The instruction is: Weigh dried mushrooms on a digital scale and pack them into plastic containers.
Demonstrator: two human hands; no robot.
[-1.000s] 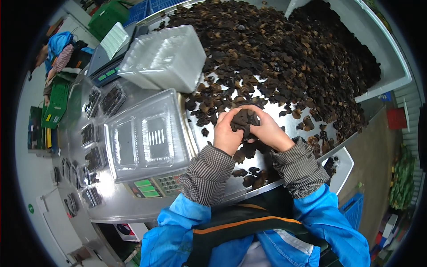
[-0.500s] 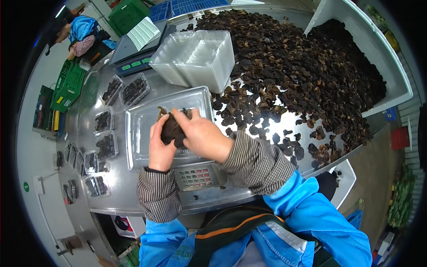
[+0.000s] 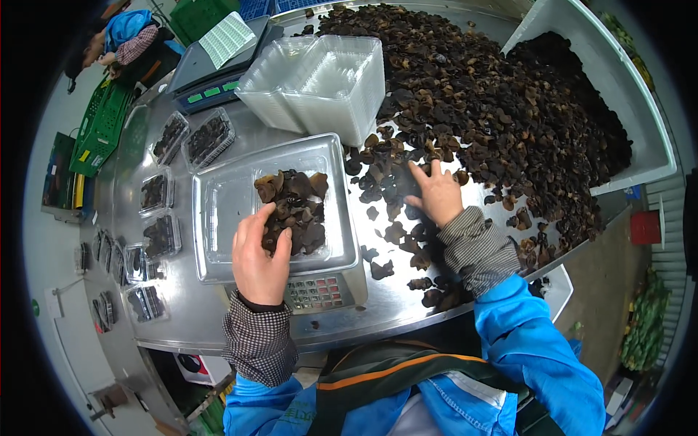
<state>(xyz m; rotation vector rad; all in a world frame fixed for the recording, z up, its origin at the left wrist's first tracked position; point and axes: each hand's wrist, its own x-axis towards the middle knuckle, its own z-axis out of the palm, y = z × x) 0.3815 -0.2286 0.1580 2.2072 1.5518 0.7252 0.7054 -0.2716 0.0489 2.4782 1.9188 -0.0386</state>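
A heap of dark wood ear mushrooms [image 3: 297, 207] lies in one half of an open clear plastic clamshell box [image 3: 227, 218] on the metal pan [image 3: 336, 192] of a weighing scale. My left hand [image 3: 259, 260] rests at the near left side of this heap, thumb and fingers apart and touching the pieces. To the right of the scale, my right hand [image 3: 441, 198] reaches with spread fingers over loose wood ears [image 3: 396, 174] on the steel table. Nothing shows in its grasp. The scale's keypad [image 3: 316, 293] faces me.
Stacked empty clear boxes [image 3: 320, 91] stand behind the scale, beside a second scale [image 3: 218, 80] with a paper sheet. Filled boxes [image 3: 161, 236] line the left. A large wood ear pile [image 3: 502, 123] spills from a white bin [image 3: 640, 94]. A co-worker [image 3: 131, 40] stands by green crates [image 3: 102, 123].
My hands have parted. The wood ears they held together now lie in the box. My right hand has moved right to the loose pieces; my left stays by the box.
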